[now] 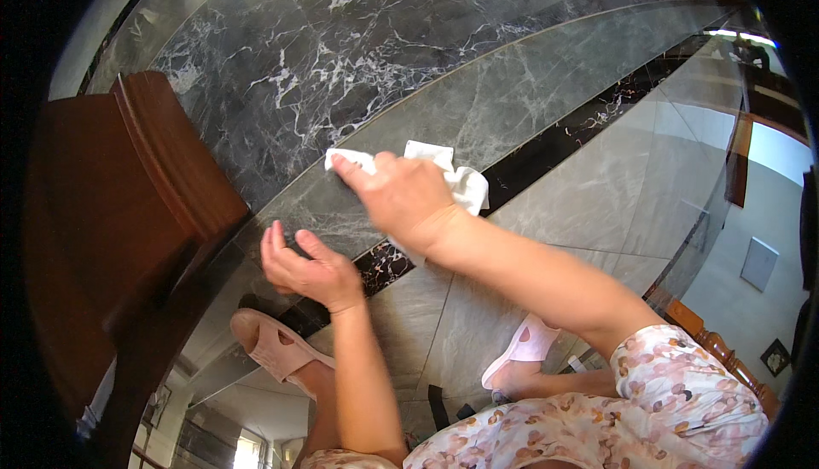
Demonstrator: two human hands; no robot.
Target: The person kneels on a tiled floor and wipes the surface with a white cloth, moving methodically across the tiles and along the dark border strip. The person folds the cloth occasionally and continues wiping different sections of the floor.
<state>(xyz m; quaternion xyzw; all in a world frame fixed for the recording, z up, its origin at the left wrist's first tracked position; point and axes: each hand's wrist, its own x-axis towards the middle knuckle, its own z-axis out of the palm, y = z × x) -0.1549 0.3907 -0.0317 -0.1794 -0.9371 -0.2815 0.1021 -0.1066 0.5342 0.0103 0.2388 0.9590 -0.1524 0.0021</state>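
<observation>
My right hand (409, 194) is pressed over a crumpled white cloth (470, 188) on the grey marble strip (512, 98). Parts of the cloth stick out around the fingers and below the palm. My left hand (313, 270) holds nothing; its fingers are loosely curled, with the thumb apart. It hovers near the lower left end of the strip, though whether it touches anything I cannot tell. Beyond the strip lies dark marble with white veins (358, 66).
At the left stands brown wooden furniture (185, 155) with a moulded edge. A black stone band (537, 162) borders grey floor tiles (595, 206). My feet wear pink slippers (269, 341) on either side. Turned wooden furniture (716, 341) is at the right.
</observation>
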